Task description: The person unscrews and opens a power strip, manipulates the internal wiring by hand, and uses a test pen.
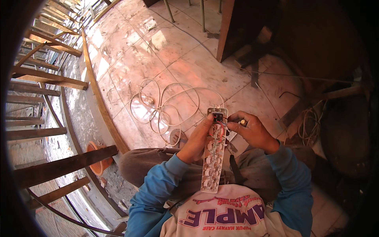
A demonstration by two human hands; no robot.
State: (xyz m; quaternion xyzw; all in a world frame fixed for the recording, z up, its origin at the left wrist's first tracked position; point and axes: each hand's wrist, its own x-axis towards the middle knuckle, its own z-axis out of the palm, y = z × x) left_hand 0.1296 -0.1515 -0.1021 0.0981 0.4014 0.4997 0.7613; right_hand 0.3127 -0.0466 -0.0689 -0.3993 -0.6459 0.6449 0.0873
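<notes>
A long white power strip lies lengthwise over my lap, its inside exposed with several metal contacts and white plastic parts. At its far end sits a black switch block with thin red wires beside it. My left hand is closed around the strip's left edge, the thumb lying near the switch block. On the other side, my right hand pinches at the strip's edge, where a red wire runs to the fingertips. A gold-coloured ring shows on that hand.
A white cable leaves the strip's far end and loops over the tiled floor. Wooden beams line the left, near an orange pot. A dark wooden panel and another coiled cable are at the right.
</notes>
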